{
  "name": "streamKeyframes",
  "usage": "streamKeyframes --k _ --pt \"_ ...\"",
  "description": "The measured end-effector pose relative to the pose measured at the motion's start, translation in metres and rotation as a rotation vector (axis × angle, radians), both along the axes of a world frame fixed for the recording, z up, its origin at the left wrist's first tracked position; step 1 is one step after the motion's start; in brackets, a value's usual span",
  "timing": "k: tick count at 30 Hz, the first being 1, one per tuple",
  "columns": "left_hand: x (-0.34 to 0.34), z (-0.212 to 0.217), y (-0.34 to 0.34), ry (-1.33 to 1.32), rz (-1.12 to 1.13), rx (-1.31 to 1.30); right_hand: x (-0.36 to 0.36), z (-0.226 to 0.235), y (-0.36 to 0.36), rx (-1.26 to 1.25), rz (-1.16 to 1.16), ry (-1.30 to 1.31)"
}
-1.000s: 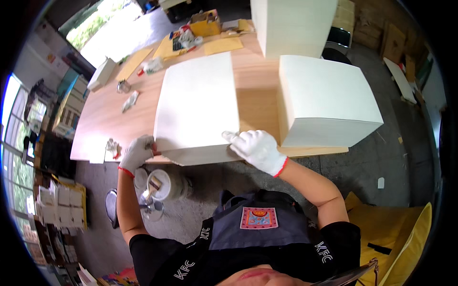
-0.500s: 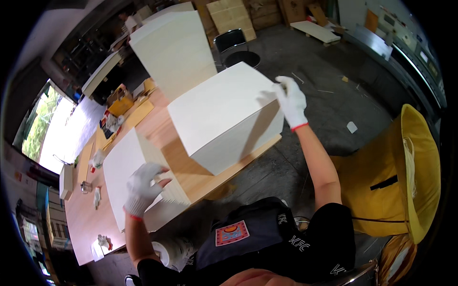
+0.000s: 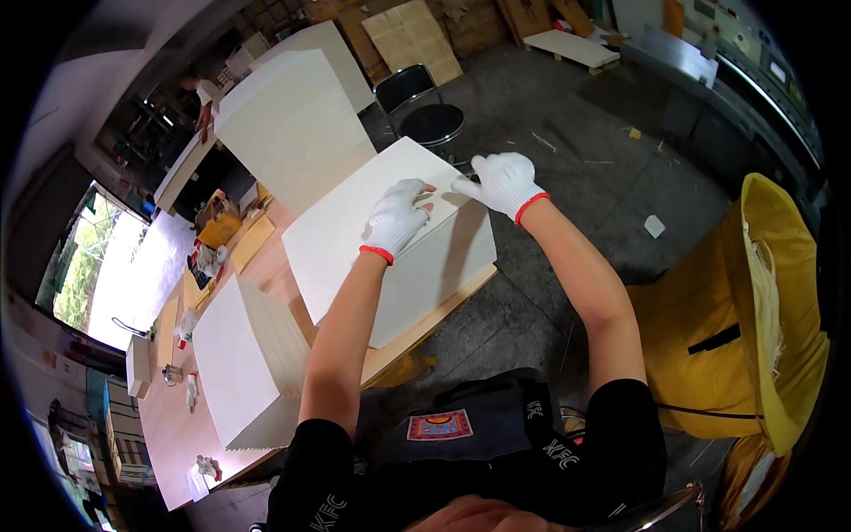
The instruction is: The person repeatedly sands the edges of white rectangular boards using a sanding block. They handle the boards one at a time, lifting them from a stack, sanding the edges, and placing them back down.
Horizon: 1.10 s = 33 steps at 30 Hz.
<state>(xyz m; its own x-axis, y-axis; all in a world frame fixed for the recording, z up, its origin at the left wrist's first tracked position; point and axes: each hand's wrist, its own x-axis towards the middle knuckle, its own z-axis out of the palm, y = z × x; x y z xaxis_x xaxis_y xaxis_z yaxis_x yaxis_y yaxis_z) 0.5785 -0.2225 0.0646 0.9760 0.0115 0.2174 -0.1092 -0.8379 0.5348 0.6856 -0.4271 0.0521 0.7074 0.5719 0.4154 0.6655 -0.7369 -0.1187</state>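
Observation:
A tall stack of large white sheets (image 3: 359, 226) stands on the wooden table in front of me. My left hand (image 3: 397, 215), in a white knit glove with a red cuff, is over the stack's top near its front edge. Its fingers point right, thumb and forefinger apart, and bare fingertips show. At the stack's right end is my right hand (image 3: 505, 184), gloved the same way. Its thumb stretches toward the top edge, apart from the bent forefinger; the other fingers are partly hidden. Left of these is a lower stack of white sheets (image 3: 235, 355) with stepped edges.
Another tall white stack (image 3: 297, 133) rises behind. The wooden table (image 3: 164, 443) holds a yellow box (image 3: 217, 222) and small items. A black chair (image 3: 425, 115) stands beyond; a large yellow sack (image 3: 691, 328) is at right. Another person (image 3: 206, 97) is far left.
My left hand has moved from above the lower stack to the right, onto the taller stack's top. My right hand stays by the right end, now turned with its thumb toward the sheets.

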Motion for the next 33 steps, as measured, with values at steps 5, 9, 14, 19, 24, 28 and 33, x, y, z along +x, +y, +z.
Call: streamKeyframes --k 5,9,14,19,24,28,33 --pt "0.012 -0.011 -0.009 -0.04 0.047 0.152 0.009 -0.019 -0.015 0.058 0.142 0.066" --pt "0.011 -0.014 -0.006 -0.101 0.012 0.164 0.012 -0.005 -0.01 0.093 0.308 -0.158" --pt "0.014 -0.019 -0.004 -0.089 -0.091 -0.067 0.012 -0.018 0.01 0.32 0.116 0.359" --pt "0.007 -0.011 -0.007 -0.04 -0.058 -0.145 -0.007 -0.021 0.01 0.646 0.064 0.685" --pt "0.007 -0.006 -0.007 0.012 -0.101 -0.255 -0.01 -0.039 0.016 0.765 0.054 0.479" --pt "0.009 -0.016 -0.006 0.013 -0.056 -0.189 -0.009 -0.042 0.02 0.74 0.053 0.479" --pt "0.015 -0.024 0.003 -0.007 -0.085 -0.177 -0.009 -0.046 0.02 0.763 0.055 0.459"
